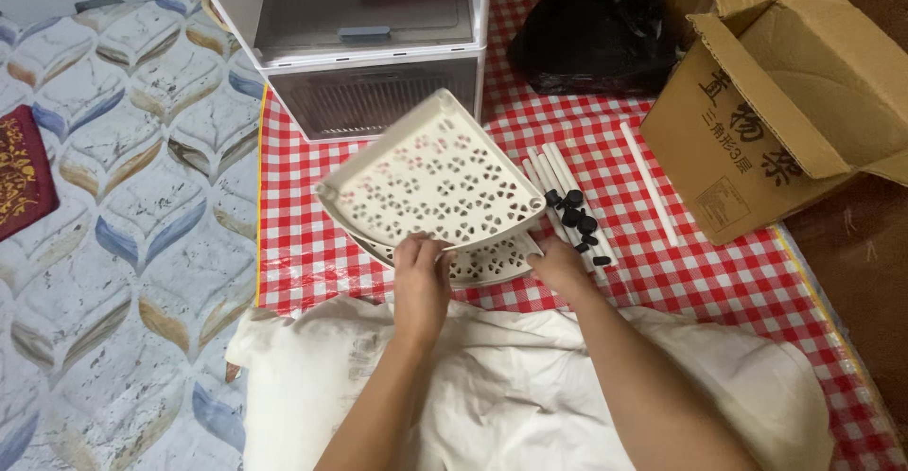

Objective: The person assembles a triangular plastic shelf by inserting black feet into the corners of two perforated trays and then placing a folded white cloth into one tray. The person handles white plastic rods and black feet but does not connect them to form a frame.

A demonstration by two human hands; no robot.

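My left hand [419, 282] grips the near edge of a cream, perforated, corner-shaped shelf tray [430, 178], which is lifted and tilted. A second tray of the same kind [492, 261] lies under it on the red-and-white checked cloth [738, 272]. My right hand [560, 268] rests at the right near edge of these trays, touching the lower one. Just right of the trays lie several white tubes [558, 173] and a cluster of small black caps [575, 218].
A white plastic drawer cabinet [369, 45] stands at the back. A black bag [596, 31] and an open cardboard box [785, 102] sit at the back right. One white tube [649, 184] lies apart. A white cloth [511, 386] covers my lap. Patterned floor lies left.
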